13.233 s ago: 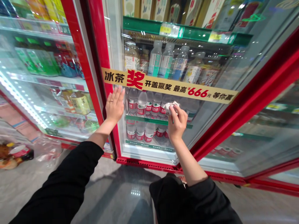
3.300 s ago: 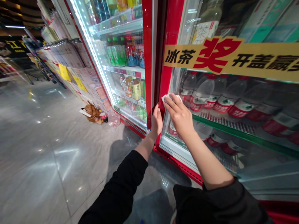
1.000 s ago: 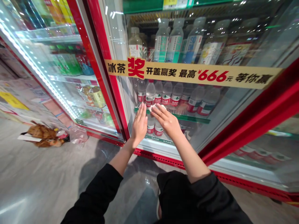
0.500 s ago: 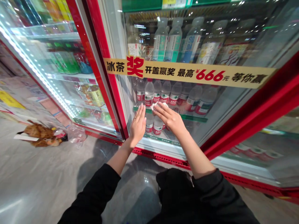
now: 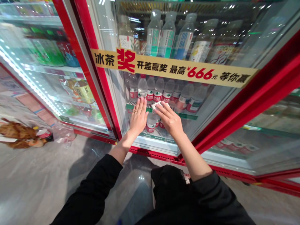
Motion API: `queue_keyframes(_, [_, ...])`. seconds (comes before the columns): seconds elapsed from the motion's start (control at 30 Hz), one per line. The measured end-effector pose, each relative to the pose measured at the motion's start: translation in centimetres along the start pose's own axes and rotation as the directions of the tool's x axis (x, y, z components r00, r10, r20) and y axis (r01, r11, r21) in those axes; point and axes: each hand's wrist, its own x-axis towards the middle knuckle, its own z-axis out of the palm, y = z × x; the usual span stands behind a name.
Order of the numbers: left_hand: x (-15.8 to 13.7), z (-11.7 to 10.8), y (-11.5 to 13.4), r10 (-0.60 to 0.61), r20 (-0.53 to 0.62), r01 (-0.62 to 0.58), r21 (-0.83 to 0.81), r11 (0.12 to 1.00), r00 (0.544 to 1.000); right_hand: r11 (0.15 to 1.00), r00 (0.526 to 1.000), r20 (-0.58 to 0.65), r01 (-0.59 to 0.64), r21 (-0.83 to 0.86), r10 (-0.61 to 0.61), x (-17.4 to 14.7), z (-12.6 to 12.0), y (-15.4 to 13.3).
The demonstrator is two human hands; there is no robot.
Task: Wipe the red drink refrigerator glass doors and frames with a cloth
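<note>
My left hand [image 5: 138,118] lies flat against the glass door [image 5: 119,90] of a drinks fridge, fingers stretched upward, with a ring on one finger. Just to its right, my right hand [image 5: 172,122] presses a crumpled white tissue [image 5: 157,105] against the same glass. The tissue pokes out past the fingertips; the rest is hidden under the hand. Behind the glass, several water bottles [image 5: 158,89] with red labels stand on a shelf with a green edge [image 5: 187,116]. Above both hands a yellow printed strip [image 5: 174,69] crosses the door.
Red door frames [image 5: 90,47] flank the glass. Soda bottles [image 5: 167,36] stand on the shelf above. To the left is another lit fridge [image 5: 44,70]. A brown item [image 5: 17,132] and a clear plastic bag [image 5: 63,132] lie on the grey floor [image 5: 42,178].
The view has shifted, so the fridge sits further left in the picture. My left hand is slightly higher on the glass relative to the bottles. The right hand stays on the tissue.
</note>
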Motion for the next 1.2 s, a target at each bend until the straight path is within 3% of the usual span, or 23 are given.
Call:
queue_keyframes(0.07, [0.0,0.5,-0.3,-0.010,0.012,0.009,0.036,0.999,1.000,0.999,0.997,-0.061,-0.052,-0.006,0.052,0.8,0.8,-0.4])
queue_keyframes(0.13, [0.0,1.0,-0.8,-0.007,0.021,0.005,0.069,0.998,1.000,1.000,0.997,-0.071,-0.020,0.001,0.020,1.4,1.6,-0.7])
queue_keyframes(0.3, [0.1,1.8,-1.5,-0.025,0.019,0.023,0.096,0.995,1.000,0.994,0.994,0.034,0.106,0.033,-0.107,-0.4,1.1,0.2])
queue_keyframes(0.37, [0.1,2.2,-1.3,-0.044,0.005,0.044,0.081,0.996,0.999,0.999,0.999,-0.003,0.043,0.016,-0.043,-1.4,0.4,0.5])
queue_keyframes(0.5, [-0.1,2.7,-0.8,-0.094,-0.047,0.096,0.039,0.995,0.994,0.991,0.975,-0.188,-0.128,-0.029,0.121,-1.3,0.5,0.0])
queue_keyframes(0.57, [-0.2,2.7,-0.7,-0.101,-0.051,0.102,0.027,0.994,0.994,0.991,0.981,-0.142,-0.135,-0.014,0.132,-0.9,1.1,-0.4])
queue_keyframes(0.67, [-0.1,2.3,-0.9,-0.093,-0.012,0.094,0.044,0.995,0.996,0.998,0.998,0.041,-0.057,0.022,0.056,-1.3,1.4,-0.5])
queue_keyframes(0.73, [-0.1,2.0,-1.0,-0.084,0.020,0.082,0.062,0.995,0.996,0.999,0.996,0.092,-0.022,0.033,0.019,-2.2,0.9,-0.4])
queue_keyframes(0.87, [-0.1,1.8,-0.6,-0.093,0.008,0.093,0.062,0.994,0.996,0.994,0.996,-0.018,-0.091,-0.057,0.090,-3.2,0.1,0.0])
queue_keyframes(1.0, [-0.1,2.1,-0.2,-0.110,-0.020,0.111,0.055,0.992,0.994,0.983,0.984,-0.111,-0.149,-0.104,0.137,-1.7,0.8,-0.4])
queue_keyframes(1.2, [-0.1,1.5,-0.5,-0.095,0.023,0.093,0.060,0.994,0.995,0.999,0.999,0.037,-0.037,0.034,0.036,-2.4,1.4,-0.3])
